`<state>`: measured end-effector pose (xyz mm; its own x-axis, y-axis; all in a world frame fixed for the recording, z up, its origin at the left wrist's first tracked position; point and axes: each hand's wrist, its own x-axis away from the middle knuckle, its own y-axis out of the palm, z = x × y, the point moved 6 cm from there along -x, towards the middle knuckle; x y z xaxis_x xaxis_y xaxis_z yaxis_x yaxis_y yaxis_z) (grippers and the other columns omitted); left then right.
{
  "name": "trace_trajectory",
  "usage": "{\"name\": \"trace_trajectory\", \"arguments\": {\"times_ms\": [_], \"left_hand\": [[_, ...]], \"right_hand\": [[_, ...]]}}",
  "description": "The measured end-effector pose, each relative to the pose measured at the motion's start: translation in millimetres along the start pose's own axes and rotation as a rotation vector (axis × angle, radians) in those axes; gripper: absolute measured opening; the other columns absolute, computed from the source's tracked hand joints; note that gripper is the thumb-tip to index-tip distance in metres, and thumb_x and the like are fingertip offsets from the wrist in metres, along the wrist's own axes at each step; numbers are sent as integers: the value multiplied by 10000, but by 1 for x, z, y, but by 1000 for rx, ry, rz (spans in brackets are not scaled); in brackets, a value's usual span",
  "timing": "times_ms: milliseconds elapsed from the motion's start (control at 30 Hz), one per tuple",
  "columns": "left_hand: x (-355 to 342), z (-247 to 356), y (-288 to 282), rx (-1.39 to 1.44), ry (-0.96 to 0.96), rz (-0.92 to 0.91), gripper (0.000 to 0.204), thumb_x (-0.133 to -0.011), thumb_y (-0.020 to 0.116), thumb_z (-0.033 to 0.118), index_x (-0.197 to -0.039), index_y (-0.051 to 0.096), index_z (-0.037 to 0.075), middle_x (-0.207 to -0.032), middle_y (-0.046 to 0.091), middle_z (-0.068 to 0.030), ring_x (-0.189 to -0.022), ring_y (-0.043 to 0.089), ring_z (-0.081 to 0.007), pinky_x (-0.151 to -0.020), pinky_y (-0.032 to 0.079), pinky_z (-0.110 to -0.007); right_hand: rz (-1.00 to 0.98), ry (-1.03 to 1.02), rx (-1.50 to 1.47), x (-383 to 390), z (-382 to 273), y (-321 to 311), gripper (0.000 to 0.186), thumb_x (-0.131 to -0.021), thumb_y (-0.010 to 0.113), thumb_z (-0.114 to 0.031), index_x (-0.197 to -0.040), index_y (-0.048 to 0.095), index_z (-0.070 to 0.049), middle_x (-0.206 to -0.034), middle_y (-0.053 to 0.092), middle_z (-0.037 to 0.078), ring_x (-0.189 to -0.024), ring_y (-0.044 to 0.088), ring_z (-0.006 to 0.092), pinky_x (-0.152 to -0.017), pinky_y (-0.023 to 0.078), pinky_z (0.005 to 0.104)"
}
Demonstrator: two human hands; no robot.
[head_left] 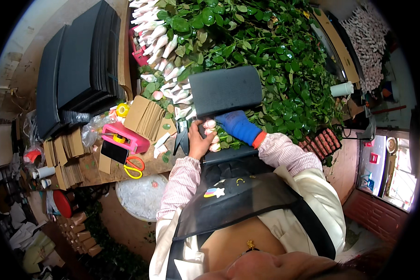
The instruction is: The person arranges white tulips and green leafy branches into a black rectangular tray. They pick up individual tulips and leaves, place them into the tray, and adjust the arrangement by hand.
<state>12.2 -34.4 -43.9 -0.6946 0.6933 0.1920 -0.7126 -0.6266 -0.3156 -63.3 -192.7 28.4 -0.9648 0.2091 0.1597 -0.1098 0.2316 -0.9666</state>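
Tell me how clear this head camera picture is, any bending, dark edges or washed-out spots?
Head view: strong fisheye bending, with a black rim at the corners; the table edge curves. The centre is fairly sharp, showing the left hand and the blue-gloved right hand at the pale rosebuds under the dark corrugated sheet. The window at the right is washed out, and the lower left is dim.

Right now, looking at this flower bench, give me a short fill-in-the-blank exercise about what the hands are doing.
1. The right hand wears a ____ glove.
2. The bare left hand grips a bunch of pale pink ____.
3. The dark corrugated sheet lies over the stems, just above both ____.
4. The scissors at the bench edge have ____ handles.

Missing words: blue; roses; hands; yellow
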Motion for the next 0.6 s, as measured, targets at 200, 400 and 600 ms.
{"name": "trace_trajectory", "arguments": {"times_ms": [200,400,600], "left_hand": [[-4,-5,2,-83,66,-46,724,-780,880,312,-1414,578,140,-1484,435,-252,-1411,367,-430,-1173,319,-486],[-25,-9,1,-109,-40,-15,498,-784,868,383,-1149,732,73,-1394,516,-279,-1337,438,-432,-1131,342,-501],[-11,11,2,-271,186,216,427,-802,881,334,-1074,752,31,-1249,660,-212,-1216,557,-371,-1053,430,-457]], "right_hand": [[9,64,130,-9,-13,-13,347,-943,587,-259,-1270,700,-225,-1264,713,97,-1125,696,329,-896,552,480],[215,2,134,-7,-10,0,389,-965,569,-280,-1324,654,-160,-1264,705,123,-1121,688,367,-928,537,517],[29,160,-390,61,13,-85,287,-917,637,-328,-1073,708,-98,-966,725,165,-906,702,373,-812,554,506]]}}
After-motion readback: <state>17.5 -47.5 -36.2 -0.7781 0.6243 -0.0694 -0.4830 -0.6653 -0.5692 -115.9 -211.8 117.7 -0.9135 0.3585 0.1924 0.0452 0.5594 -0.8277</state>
